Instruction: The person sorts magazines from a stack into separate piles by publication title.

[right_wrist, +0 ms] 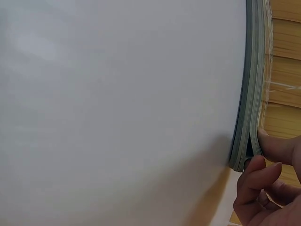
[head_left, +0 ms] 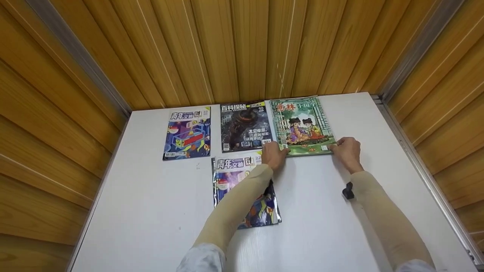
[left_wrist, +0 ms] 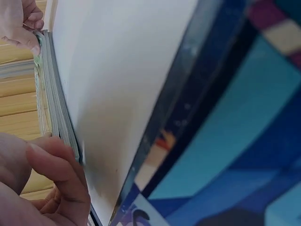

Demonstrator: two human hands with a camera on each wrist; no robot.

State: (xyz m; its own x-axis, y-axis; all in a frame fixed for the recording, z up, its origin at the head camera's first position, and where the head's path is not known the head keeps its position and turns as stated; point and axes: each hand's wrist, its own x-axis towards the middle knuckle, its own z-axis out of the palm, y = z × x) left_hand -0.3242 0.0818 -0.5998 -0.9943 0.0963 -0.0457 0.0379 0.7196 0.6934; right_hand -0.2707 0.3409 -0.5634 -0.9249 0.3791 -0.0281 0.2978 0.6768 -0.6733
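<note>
A green magazine (head_left: 304, 130) with two cartoon children on its cover tops a stack at the back right of the table. At its near left corner my left hand (head_left: 275, 155) grips the edge, thumb over the cover and the other fingers curled. My right hand (head_left: 346, 153) pinches the near right corner. In the right wrist view the stack's page edges (right_wrist: 249, 94) face the camera, and a narrow gap parts the upper pages from those below at the right thumb. The left wrist view has the left hand (left_wrist: 56, 183) close against the stack's edge.
A dark magazine (head_left: 245, 128) lies just left of the green stack, and a purple-blue magazine (head_left: 188, 134) farther left. Under my left forearm is another purple-blue magazine (head_left: 230, 177) on a slightly askew pile. Wood-patterned walls (head_left: 227, 53) enclose the white table (head_left: 151, 211).
</note>
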